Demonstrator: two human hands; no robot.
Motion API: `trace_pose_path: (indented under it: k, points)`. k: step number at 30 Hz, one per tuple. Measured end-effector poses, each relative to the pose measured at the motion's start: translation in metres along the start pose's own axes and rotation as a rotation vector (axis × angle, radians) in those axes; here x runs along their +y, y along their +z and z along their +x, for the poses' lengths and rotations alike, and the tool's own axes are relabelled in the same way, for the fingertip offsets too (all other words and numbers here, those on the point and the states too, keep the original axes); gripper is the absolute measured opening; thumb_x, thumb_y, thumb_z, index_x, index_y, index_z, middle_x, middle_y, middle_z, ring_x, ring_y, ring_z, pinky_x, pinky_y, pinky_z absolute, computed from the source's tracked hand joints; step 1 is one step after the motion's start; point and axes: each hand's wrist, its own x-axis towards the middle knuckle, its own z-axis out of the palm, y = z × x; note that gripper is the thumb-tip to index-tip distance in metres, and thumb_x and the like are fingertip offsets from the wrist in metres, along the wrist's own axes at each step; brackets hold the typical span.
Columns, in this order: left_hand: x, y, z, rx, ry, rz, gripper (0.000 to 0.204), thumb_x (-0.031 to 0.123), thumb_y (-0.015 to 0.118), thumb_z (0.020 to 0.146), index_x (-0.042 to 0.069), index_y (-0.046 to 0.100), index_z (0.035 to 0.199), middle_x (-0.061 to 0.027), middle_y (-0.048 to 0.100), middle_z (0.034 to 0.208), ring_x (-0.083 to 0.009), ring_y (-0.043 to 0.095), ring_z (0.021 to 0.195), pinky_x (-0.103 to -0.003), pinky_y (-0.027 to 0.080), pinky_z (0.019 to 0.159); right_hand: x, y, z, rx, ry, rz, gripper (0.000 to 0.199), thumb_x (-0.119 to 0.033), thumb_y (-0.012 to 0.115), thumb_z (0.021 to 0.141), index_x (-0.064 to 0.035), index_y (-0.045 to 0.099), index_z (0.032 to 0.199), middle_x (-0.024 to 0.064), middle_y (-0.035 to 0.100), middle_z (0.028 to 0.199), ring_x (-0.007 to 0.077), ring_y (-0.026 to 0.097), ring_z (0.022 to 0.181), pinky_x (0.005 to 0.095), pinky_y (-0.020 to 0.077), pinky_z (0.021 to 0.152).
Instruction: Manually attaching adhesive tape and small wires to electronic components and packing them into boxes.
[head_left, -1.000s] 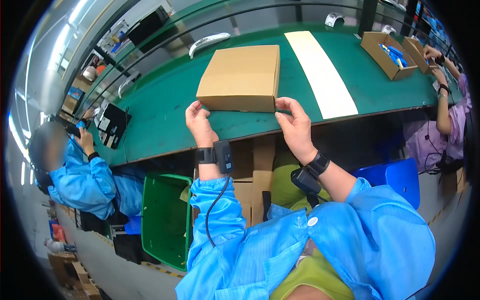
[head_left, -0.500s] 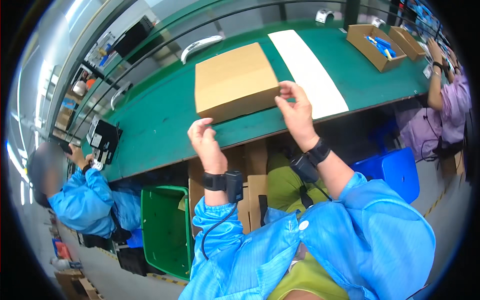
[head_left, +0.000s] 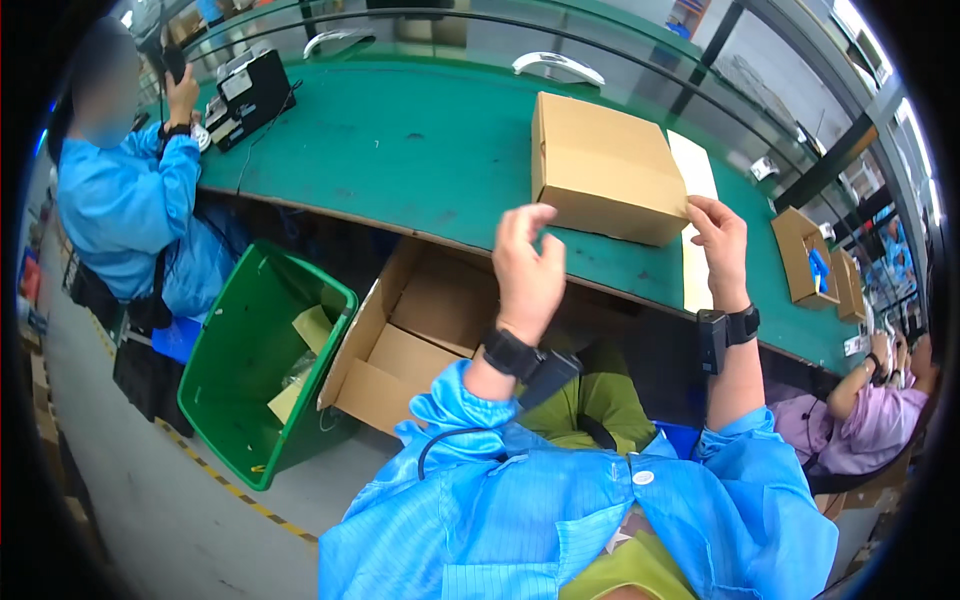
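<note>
A closed brown cardboard box (head_left: 600, 165) lies on the green work table (head_left: 400, 150). My right hand (head_left: 720, 245) touches its near right corner with the fingertips. My left hand (head_left: 528, 270) is raised off the box, in the air in front of the table edge, fingers loosely apart and holding nothing. Both wrists carry black bands, and I wear a light blue coat.
An open empty cardboard carton (head_left: 420, 330) sits under the table beside a green bin (head_left: 260, 370) with scraps. A white strip (head_left: 695, 220) lies right of the box. A person in blue (head_left: 130, 200) sits left, another in purple (head_left: 870, 420) right. Small open boxes (head_left: 805, 265) stand farther right.
My left hand has come off the box and pulled back toward me. My view has turned left and down, bringing the carton and bin into sight. My right hand stays at the box corner.
</note>
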Motion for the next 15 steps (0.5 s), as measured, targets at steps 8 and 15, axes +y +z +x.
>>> trace_pose_path:
  k: [8, 15]
  points:
    - [-0.008, -0.005, 0.029, 0.029, -0.060, -0.124, 0.029, -0.004, 0.059, 0.071, 0.004, 0.057, 0.099, -0.0078, 0.055, 0.095, -0.0205, 0.057, 0.088, -0.031, 0.048, 0.075, -0.018, -0.012, 0.043, -0.286, 0.313, -0.080, 0.027, -0.027, 0.068, 0.081, -0.0075, 0.055, 0.066, -0.0027, 0.048, 0.059, 0.0049, 0.040, 0.051, 0.0210, 0.0337, 0.047]
    - [-0.012, -0.005, 0.036, -0.101, -0.064, -0.213, 0.033, -0.002, 0.065, 0.073, 0.006, 0.056, 0.103, -0.0030, 0.051, 0.100, -0.0136, 0.053, 0.094, -0.029, 0.046, 0.082, -0.013, -0.013, 0.062, -0.292, 0.427, 0.164, 0.025, -0.017, 0.065, 0.081, -0.0100, 0.052, 0.060, -0.0040, 0.045, 0.056, 0.0041, 0.035, 0.046, 0.0193, 0.0269, 0.043]
